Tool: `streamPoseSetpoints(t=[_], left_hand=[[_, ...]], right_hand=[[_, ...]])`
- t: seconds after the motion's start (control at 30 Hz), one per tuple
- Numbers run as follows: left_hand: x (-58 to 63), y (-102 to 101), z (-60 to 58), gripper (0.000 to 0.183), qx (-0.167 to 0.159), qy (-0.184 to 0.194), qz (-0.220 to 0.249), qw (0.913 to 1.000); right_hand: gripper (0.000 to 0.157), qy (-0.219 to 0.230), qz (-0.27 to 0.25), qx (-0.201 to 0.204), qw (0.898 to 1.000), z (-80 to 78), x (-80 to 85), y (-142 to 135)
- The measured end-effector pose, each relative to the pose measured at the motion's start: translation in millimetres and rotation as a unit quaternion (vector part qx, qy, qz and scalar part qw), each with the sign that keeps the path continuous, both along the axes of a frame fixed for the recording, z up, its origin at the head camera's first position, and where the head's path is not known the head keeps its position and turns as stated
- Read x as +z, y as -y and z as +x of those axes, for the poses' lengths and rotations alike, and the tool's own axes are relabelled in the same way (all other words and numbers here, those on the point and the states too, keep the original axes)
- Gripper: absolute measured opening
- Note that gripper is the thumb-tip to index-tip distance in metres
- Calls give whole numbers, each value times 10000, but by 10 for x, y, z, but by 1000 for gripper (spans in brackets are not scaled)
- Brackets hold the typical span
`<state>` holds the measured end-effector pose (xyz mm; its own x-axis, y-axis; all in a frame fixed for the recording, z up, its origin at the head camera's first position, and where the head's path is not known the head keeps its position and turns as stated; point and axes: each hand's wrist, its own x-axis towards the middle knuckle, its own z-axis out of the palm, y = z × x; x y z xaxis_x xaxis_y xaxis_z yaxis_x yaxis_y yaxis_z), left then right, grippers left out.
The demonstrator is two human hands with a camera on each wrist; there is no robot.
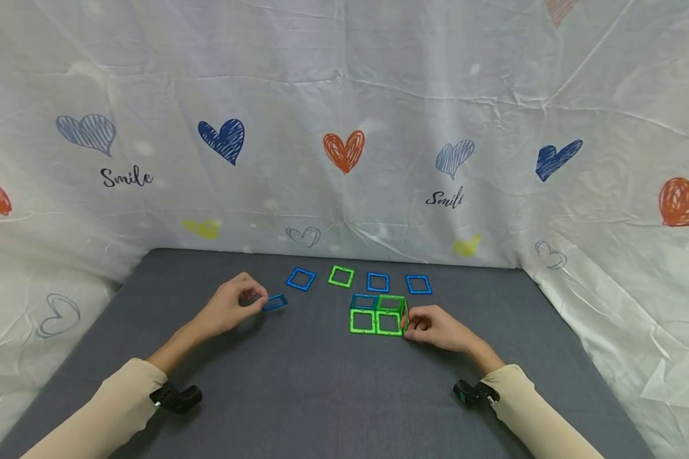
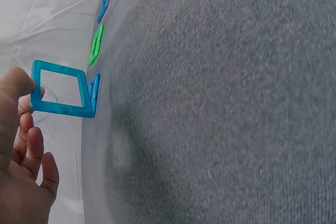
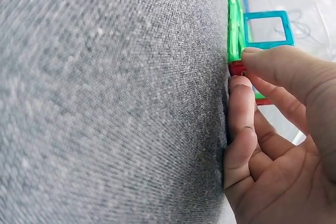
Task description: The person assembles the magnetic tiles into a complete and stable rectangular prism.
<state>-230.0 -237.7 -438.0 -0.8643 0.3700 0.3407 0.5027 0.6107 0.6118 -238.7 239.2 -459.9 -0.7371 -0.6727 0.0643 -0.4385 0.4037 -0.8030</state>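
Sleeves: while two cream sleeves lie over the grey table, I see a black wrist unit at each cuff.
Right hand: thumb and a finger pinching a red piece at the tile block's right end; other fingers bent in, close together.
Tile block: on the table, right of middle; two green panels nearer, a blue panel and a green panel farther.
Left hand: thumb and fingertip pinching a blue tile by one edge; other fingers bent, slightly apart.
Blue tile: off the table, left of the block and well apart, near the far row.
Far row: four loose squares, left to right blue, green, blue, blue, spaced apart.
Curtain: white, creased, behind the table; hearts and "Smile" lettering printed on.
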Motion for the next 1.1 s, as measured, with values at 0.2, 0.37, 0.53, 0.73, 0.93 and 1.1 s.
streamPoseSetpoints(t=[0.2, 0.37, 0.53, 0.73, 0.93, 1.1], left_hand=[[15, -50, 14, 5, -73, -51, 49, 9999], [14, -70, 32, 3, -220, -109, 92, 9997], [-1, -91, 40, 5, -414, -220, 93, 9989], [9, -140, 53, 4, -608, -127, 129, 9980], [11, -190, 56, 6, -729, -143, 177, 9971], [1, -245, 51, 7, -850, -260, 315, 9955]], right_hand=[[8, -49, 2, -1, 10000, -1, -5, -1], [8, -33, 5, 2, 10000, -3, -7, -3], [8, -3, -2, -10, 10000, 0, -13, -7], [8, -2, -1, -35, 10000, 7, -12, -7], [8, -55, 15, -37, 10000, 3, -24, -10], [8, -61, -14, -11, 10000, -7, -29, -14]])
